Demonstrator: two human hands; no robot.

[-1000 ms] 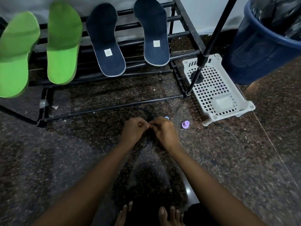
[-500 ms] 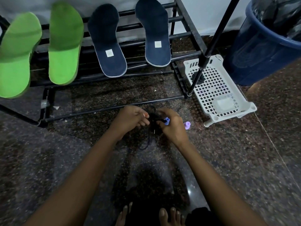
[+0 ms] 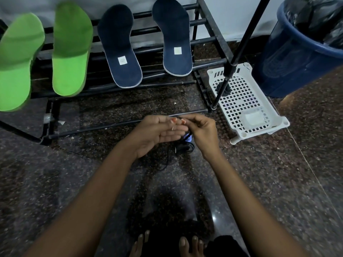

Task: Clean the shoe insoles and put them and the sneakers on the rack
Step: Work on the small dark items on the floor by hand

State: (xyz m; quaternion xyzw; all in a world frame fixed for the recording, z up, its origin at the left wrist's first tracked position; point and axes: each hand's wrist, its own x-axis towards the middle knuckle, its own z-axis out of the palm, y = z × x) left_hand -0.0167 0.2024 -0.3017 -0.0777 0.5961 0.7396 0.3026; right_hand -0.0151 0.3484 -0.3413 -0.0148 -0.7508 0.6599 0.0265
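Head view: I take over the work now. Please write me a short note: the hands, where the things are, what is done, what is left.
Left hand: open, palm up, beside the right.
Right hand: pinches a thin black cord; the cord's rest lies bundled on the floor below.
Green insoles and navy insoles: all four lean on the shoe rack's bars.
Done: insoles are on the rack.
To do: put the sneakers on the rack; none is in view. Whether the insoles are clean, I cannot tell.
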